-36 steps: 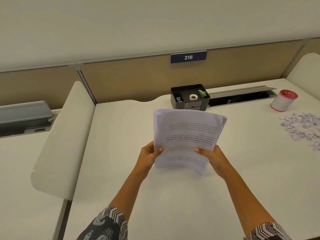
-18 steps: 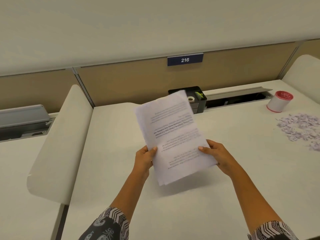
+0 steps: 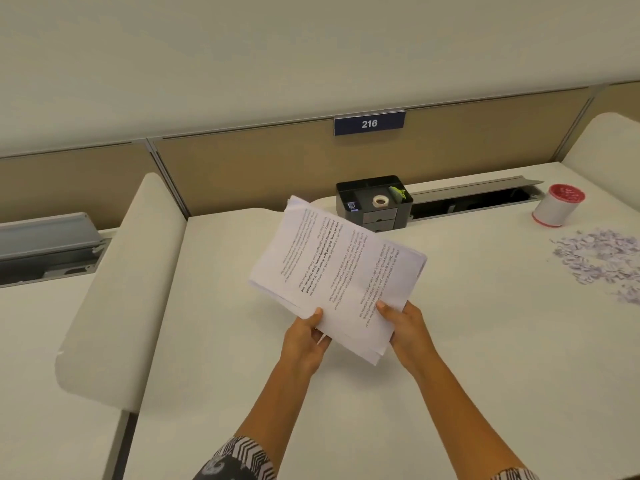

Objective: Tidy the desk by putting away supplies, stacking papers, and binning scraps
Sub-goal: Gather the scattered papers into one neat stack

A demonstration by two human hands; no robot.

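Stacking seems the step in hand: left hand [image 3: 304, 336] and right hand [image 3: 406, 325] each pinch the near end of the papers [image 3: 332, 268], thumbs on top, held aloft in front of the organizer [image 3: 374, 206]. Next likely calls for squaring the fanned edges.

One sheaf of papers [image 3: 339, 271] mid-frame, one black organiser [image 3: 379, 220] holding one tape roll [image 3: 381, 201], one red-lidded tub [image 3: 558, 211] upper right, one scrap heap [image 3: 599, 254] right.

head view, looking down at desk [image 3: 242, 393]
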